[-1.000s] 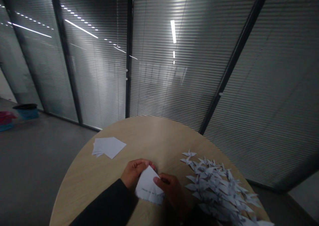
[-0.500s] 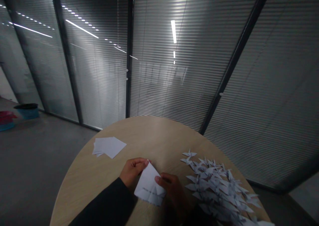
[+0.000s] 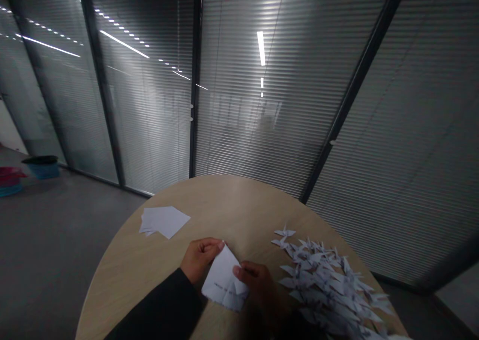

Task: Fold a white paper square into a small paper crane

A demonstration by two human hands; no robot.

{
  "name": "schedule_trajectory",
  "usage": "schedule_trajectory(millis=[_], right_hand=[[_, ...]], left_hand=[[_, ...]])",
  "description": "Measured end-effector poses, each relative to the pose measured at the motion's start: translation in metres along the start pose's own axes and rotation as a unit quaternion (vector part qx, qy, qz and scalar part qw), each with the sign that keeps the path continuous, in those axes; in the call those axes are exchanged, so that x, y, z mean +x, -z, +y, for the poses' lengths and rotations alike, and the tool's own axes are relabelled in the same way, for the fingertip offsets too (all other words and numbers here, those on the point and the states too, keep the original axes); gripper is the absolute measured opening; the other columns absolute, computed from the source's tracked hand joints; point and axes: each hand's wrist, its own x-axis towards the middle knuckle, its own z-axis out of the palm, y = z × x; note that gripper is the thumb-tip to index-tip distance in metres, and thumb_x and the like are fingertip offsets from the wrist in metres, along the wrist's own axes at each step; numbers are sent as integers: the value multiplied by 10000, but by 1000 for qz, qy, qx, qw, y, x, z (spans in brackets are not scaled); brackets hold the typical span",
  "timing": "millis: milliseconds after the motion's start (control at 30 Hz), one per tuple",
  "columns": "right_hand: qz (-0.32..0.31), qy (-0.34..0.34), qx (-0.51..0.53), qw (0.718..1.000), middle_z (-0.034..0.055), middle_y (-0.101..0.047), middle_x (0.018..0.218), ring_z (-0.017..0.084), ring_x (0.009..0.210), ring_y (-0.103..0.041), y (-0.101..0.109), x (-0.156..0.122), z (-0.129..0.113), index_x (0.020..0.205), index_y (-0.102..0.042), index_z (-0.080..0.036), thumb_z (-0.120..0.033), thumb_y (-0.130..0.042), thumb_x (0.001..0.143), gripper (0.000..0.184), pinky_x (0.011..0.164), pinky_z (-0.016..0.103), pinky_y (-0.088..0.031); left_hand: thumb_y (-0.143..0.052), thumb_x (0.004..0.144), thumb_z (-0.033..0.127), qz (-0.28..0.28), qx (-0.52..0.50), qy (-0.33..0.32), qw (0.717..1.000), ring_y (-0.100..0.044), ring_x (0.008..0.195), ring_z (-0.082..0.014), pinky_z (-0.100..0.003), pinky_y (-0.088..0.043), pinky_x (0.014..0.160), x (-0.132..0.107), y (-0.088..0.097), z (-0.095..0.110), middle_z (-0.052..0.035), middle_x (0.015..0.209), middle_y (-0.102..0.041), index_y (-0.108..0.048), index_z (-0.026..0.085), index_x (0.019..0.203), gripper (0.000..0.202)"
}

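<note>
The paper [image 3: 219, 272] is in both hands over the middle of the table [image 3: 232, 200]; whether it touches the top, I cannot tell. It is creased, with a line of print near its ragged side, the one toward the person. The left hand [image 3: 202, 257] pinches its far corner between thumb and fingers. The right hand [image 3: 259, 282] grips its right side, thumb on top; the lower part of this hand is lost in shadow. A dark sleeve [image 3: 160, 305] covers the left arm.

Toward the table's left edge lies a small, fanned stack of sheets [image 3: 170, 221]. Along the right edge spreads a heap of folded birds [image 3: 329, 280], overlapping. Beyond the far edge stand blinds [image 3: 258, 145]. On the floor [image 3: 75, 220], left of the table, are two buckets [image 3: 44, 169].
</note>
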Motion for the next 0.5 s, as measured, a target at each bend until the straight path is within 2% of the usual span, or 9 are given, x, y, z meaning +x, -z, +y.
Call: schedule_trajectory(millis=[333, 500], right_hand=[[13, 27, -36, 999, -46, -390, 536, 99, 527, -345, -4, -4, -5, 564, -523, -168, -553, -561, 685, 405, 487, 226, -254], [27, 29, -39, 998, -49, -376, 533, 101, 532, -343, -4, -4, -4, 553, -508, -173, -567, -563, 680, 417, 491, 229, -258]], left_hand=[[-819, 456, 490, -3, -20, 17, 1000, -448, 383, -88, -214, -305, 409, 6, 9, -14, -7, 423, -572, -702, 88, 595, 441], [-776, 525, 530, -26, -30, 16, 999, -404, 362, -69, -200, -263, 386, 6, 7, -15, 7, 401, -530, -690, 85, 575, 456]])
